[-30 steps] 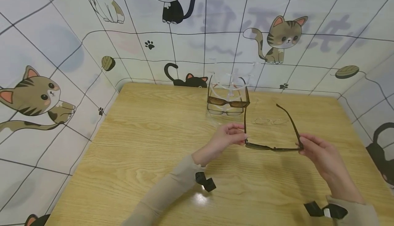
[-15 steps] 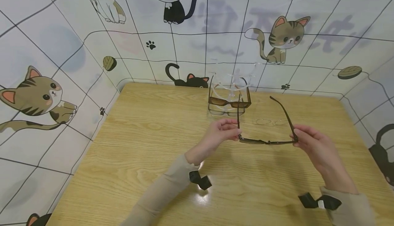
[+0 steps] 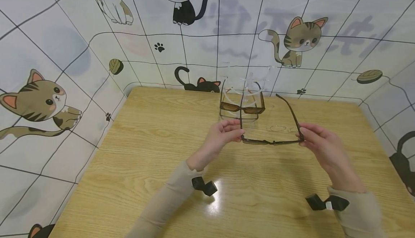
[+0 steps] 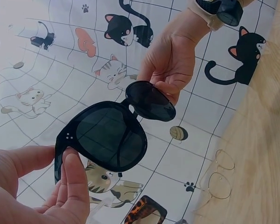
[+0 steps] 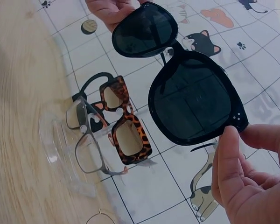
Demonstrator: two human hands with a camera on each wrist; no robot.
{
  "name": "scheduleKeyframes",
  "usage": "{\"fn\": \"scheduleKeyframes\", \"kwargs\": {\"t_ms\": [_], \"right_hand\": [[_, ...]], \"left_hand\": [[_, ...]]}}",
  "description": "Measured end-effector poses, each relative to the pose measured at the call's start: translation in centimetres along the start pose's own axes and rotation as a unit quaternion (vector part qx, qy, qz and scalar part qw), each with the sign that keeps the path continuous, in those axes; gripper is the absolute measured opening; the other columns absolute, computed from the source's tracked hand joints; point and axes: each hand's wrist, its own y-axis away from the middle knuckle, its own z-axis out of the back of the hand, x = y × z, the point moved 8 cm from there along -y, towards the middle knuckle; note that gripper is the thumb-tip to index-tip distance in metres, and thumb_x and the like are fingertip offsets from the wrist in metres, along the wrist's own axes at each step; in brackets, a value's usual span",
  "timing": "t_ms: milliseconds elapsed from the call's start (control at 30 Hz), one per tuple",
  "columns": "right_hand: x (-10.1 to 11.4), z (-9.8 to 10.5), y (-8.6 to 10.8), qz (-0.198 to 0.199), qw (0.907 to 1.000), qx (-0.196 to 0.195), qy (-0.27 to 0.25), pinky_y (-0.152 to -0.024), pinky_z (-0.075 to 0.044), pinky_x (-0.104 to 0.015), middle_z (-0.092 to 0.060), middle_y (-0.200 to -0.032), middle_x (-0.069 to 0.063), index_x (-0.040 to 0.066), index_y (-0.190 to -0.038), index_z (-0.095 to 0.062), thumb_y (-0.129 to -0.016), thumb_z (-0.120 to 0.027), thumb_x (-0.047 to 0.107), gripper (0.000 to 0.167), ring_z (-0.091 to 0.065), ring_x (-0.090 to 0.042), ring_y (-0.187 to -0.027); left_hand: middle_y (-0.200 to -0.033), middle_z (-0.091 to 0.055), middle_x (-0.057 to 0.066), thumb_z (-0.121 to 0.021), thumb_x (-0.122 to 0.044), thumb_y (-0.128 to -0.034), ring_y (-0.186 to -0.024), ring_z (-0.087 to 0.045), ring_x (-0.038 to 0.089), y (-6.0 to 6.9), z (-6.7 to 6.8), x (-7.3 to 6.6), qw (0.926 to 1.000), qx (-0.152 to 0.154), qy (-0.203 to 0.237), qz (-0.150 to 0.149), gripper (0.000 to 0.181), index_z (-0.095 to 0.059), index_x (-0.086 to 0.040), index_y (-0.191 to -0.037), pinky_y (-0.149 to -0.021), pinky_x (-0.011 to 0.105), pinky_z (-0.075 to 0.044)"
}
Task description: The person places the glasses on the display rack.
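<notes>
Both hands hold a pair of black sunglasses (image 3: 256, 142) above the table, temples unfolded and pointing away from me. My left hand (image 3: 217, 139) pinches the left hinge corner between thumb and fingers. At the right hinge corner, my right hand (image 3: 324, 151) does the same. Large dark lenses (image 5: 191, 100) and small dots at the corner show in the right wrist view. Behind them, a clear stand (image 5: 51, 154) carries brown tortoiseshell sunglasses (image 5: 129, 140) above grey-framed eyeglasses (image 5: 87, 151). The left temple overlaps the stand in the head view.
Thin wire-rimmed glasses (image 3: 277, 128) lie on the wooden table (image 3: 146, 140) right of the stand, partly behind my right hand. A cat-printed wall covering (image 3: 194, 50) borders the table at the back and sides.
Both hands have moved left and slightly away from me with the black sunglasses, so the left temple now crosses in front of the stand. The stand and its glasses stay put.
</notes>
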Motion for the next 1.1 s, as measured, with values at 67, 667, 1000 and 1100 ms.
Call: {"fn": "scheduleKeyframes", "kwargs": {"t_ms": [67, 667, 1000, 1100], "right_hand": [[0.1, -0.4, -0.4, 0.004, 1.0000, 0.004, -0.004, -0.068, -0.054, -0.020, -0.068, -0.089, -0.003, 0.006, -0.101, -0.069, -0.093, -0.053, -0.001, 0.019, -0.065, -0.011, -0.081], [0.3, -3.4, -4.5, -0.012, 0.9995, -0.001, -0.029, -0.067, -0.053, -0.020, -0.066, -0.087, -0.003, 0.006, -0.096, -0.069, -0.091, -0.059, 0.001, 0.012, -0.064, -0.012, -0.079], [0.4, -4.0, -6.9, -0.019, 0.9989, -0.029, -0.031, -0.066, -0.053, -0.019, -0.067, -0.085, -0.003, 0.005, -0.096, -0.067, -0.089, -0.062, 0.005, 0.008, -0.063, -0.011, -0.077], [0.7, -4.1, -7.7, -0.017, 0.9989, -0.038, -0.021, -0.065, -0.053, -0.018, -0.066, -0.084, -0.002, 0.006, -0.096, -0.066, -0.089, -0.063, 0.007, 0.008, -0.062, -0.011, -0.076]], "left_hand": [[-0.091, -0.063, 0.005, -0.060, 0.005, -0.0873, -0.069, -0.062, 0.009, 0.0, 0.4, -0.3, 1.0000, -0.006, -0.002, -0.001, 0.034, -0.051, 0.012, -0.119, -0.070, 0.025, -0.055], [-0.082, -0.063, -0.002, -0.058, 0.004, -0.0889, -0.065, -0.059, 0.009, -1.5, 4.0, -2.5, 0.9955, -0.076, 0.052, -0.021, 0.031, -0.053, 0.011, -0.119, -0.065, 0.019, -0.052], [-0.082, -0.065, 0.000, -0.061, 0.002, -0.0885, -0.062, -0.058, 0.008, -3.6, 5.6, -3.6, 0.9869, -0.135, 0.070, -0.054, 0.030, -0.058, 0.011, -0.117, -0.063, 0.019, -0.051], [-0.081, -0.065, -0.001, -0.061, 0.002, -0.0886, -0.061, -0.058, 0.007, -4.2, 6.0, -4.1, 0.9842, -0.146, 0.074, -0.067, 0.030, -0.058, 0.011, -0.117, -0.063, 0.018, -0.051]]}}
